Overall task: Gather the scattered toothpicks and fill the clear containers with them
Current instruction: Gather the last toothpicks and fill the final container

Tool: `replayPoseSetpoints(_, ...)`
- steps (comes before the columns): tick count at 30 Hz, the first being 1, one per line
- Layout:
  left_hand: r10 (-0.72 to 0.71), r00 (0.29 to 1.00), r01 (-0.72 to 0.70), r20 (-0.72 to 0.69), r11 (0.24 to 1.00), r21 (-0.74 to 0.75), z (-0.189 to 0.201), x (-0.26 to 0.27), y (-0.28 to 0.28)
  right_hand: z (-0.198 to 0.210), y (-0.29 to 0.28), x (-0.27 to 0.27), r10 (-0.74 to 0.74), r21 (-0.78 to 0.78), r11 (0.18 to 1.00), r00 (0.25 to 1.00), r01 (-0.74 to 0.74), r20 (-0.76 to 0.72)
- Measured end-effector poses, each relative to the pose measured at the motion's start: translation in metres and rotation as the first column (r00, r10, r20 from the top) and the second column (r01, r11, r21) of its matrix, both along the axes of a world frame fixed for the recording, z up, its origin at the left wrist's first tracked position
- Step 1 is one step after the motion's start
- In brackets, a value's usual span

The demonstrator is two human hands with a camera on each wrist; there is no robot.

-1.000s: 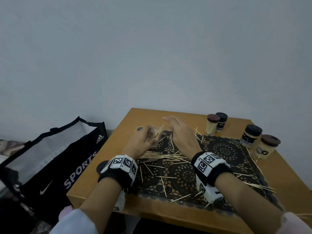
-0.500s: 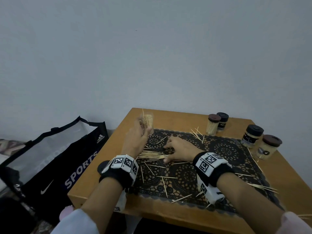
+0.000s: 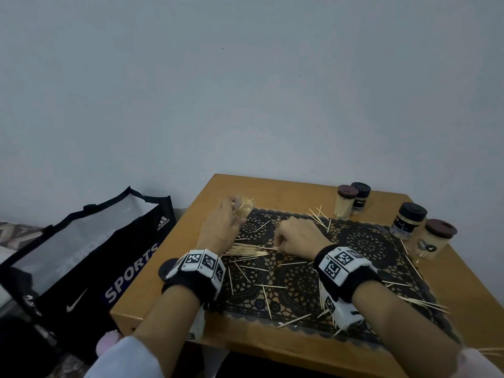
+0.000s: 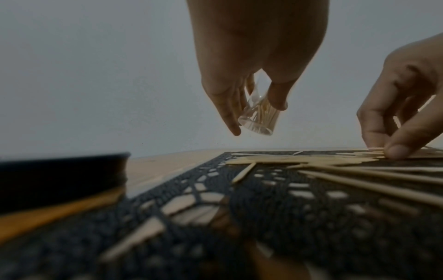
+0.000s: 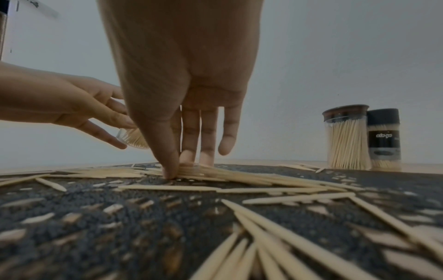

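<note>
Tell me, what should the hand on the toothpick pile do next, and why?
Probably pinch up a small bunch and lift it. The right hand has thumb and fingertips pressed on the pile of toothpicks, while the left hand holds the clear container, partly filled, raised above the table.

Wooden worktop (image 3: 272, 192), square-edged. A black lace mat (image 3: 362, 241) lies flat over most of it. Loose toothpicks (image 3: 245, 251) lie scattered on the mat, densest under the right hand (image 3: 297, 236). Four lidded jars (image 3: 346, 201) stand beyond and right of that hand. A black round lid (image 3: 165, 270) lies beside the left wrist.
</note>
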State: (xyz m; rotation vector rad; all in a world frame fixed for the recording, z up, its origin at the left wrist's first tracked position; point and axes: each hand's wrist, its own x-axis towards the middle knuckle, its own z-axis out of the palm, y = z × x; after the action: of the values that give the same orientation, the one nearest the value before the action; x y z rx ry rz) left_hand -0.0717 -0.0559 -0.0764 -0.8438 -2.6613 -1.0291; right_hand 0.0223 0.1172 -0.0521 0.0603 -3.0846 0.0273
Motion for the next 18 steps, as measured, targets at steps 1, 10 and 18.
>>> replayPoseSetpoints(1, -0.006, 1.0, 0.006, 0.005, 1.0, -0.007, 0.001, 0.001, 0.0, -0.0004, -0.0004, 0.0005, 0.004, 0.012, 1.0, 1.0, -0.004, 0.008)
replayPoseSetpoints(10, -0.061, 0.997, 0.062, 0.05, 0.998, -0.002, 0.0035, 0.0031, 0.0007, -0.0084, 0.003, -0.0047, 0.012, -0.018, 1.0, 0.986, -0.015, -0.164)
replayPoseSetpoints(18, -0.172, 0.984, 0.174, 0.034, 0.983, -0.063, 0.0004, 0.0001, 0.0017, -0.0048, 0.0027, -0.0056, -0.088, -0.134, 0.991, 0.772, 0.003, -0.63)
